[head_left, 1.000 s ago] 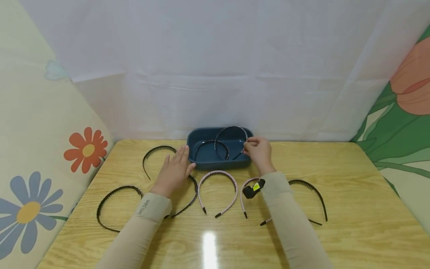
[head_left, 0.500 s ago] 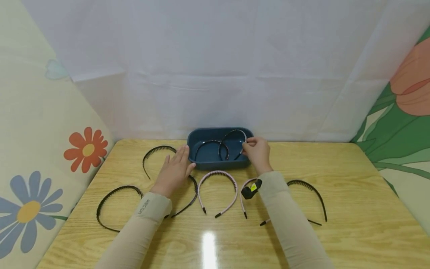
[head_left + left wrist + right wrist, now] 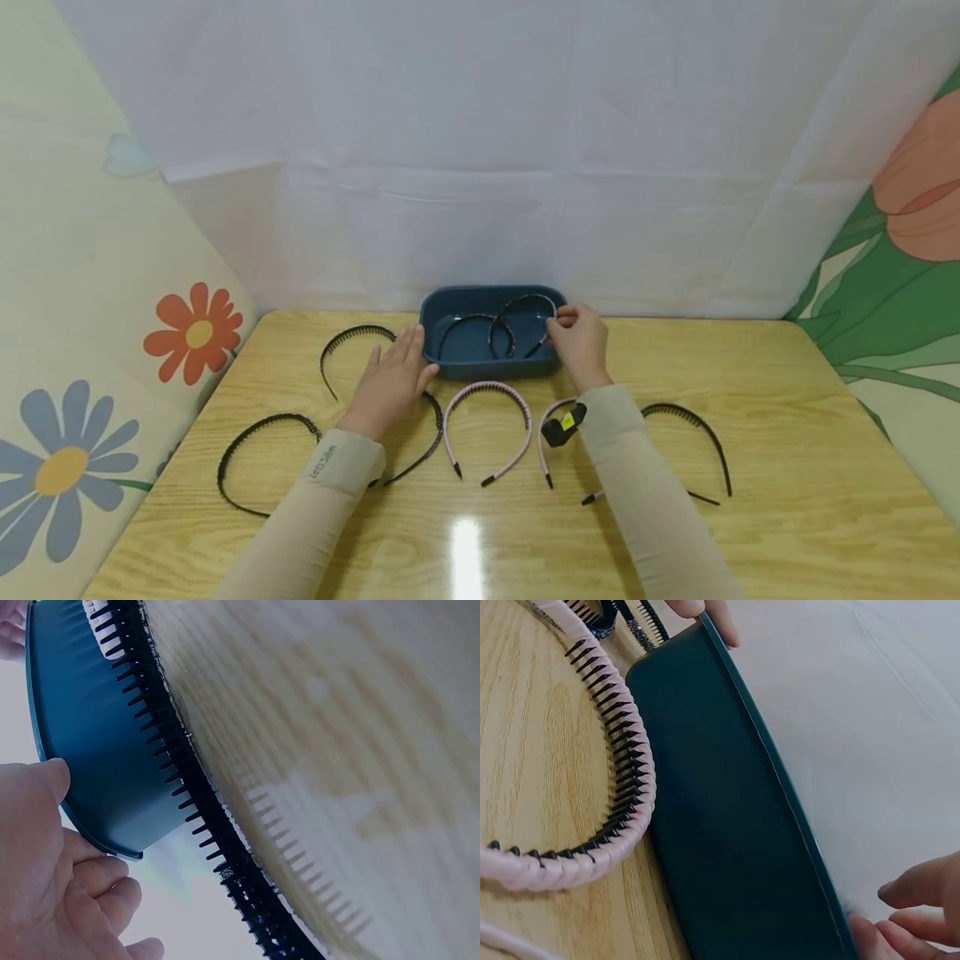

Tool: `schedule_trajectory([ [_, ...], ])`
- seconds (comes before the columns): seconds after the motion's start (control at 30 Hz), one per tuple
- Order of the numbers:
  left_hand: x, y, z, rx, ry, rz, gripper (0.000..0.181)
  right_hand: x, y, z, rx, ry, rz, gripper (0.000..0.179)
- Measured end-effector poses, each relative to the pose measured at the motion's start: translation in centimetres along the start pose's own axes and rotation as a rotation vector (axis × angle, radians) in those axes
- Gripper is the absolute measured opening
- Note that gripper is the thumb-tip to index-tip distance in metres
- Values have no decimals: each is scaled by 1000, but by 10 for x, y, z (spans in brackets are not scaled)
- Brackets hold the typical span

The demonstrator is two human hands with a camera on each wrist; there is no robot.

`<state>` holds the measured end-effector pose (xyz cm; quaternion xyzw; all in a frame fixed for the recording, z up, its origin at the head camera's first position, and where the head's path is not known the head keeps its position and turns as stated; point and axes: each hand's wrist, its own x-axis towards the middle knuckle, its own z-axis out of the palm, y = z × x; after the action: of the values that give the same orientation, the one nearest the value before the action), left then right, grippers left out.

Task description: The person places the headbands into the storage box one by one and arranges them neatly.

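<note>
At the back of the table stands a dark blue bin [image 3: 483, 370]. My left hand [image 3: 386, 379] lies with extended fingers against its left end; the left wrist view shows the thumb at the bin's rim [image 3: 46, 750]. Over the bin's right end, my right hand [image 3: 585, 346] pinches a dark speckled headband [image 3: 528, 296] by one side, with its arch inside the bin. Another dark headband [image 3: 471, 316] rests in the bin, overlapped by the held one. In the right wrist view, the thumb and fingers [image 3: 911, 892] are at the bin's rim.
In front of the bin lies a pink toothed headband [image 3: 487, 386], beside a second pink headband [image 3: 542, 450] partly under my right wrist. Black headbands lie at the left [image 3: 240, 437], behind my left hand [image 3: 356, 330] and at the right [image 3: 705, 425]. White cloth [image 3: 487, 167] hangs behind.
The headband in my right hand has sunk lower into the bin and shifted slightly right. My left hand has stayed at the bin's left end.
</note>
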<state>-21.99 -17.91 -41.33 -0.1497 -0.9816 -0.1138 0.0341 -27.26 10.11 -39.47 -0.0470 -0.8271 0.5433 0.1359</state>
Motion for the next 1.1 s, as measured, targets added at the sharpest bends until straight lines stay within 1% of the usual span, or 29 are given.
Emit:
schedule_trajectory([
  [0.1,0,1,0,2,2,0,71,-1,1,-4,-25,1,-15,23],
  [0.37,0,1,1,3,1,1,71,-3,5,-12,-25,-7,-61,18],
  [0.5,0,1,0,2,3,1,71,-7,5,-17,-28,-38,-91,19],
  [0.63,0,2,-1,6,6,1,71,-12,4,-24,-18,-97,-108,20],
  [0.77,-1,3,-2,8,5,2,71,-16,5,-32,54,-204,-94,23],
  [0.87,-2,3,-2,7,3,1,71,-19,6,-40,80,-268,-83,25],
  [0.93,-2,4,-3,6,4,2,71,-22,6,-46,55,-283,-89,25],
  [1.1,-2,3,-3,5,5,3,71,-26,10,-61,-75,-308,-140,25],
])
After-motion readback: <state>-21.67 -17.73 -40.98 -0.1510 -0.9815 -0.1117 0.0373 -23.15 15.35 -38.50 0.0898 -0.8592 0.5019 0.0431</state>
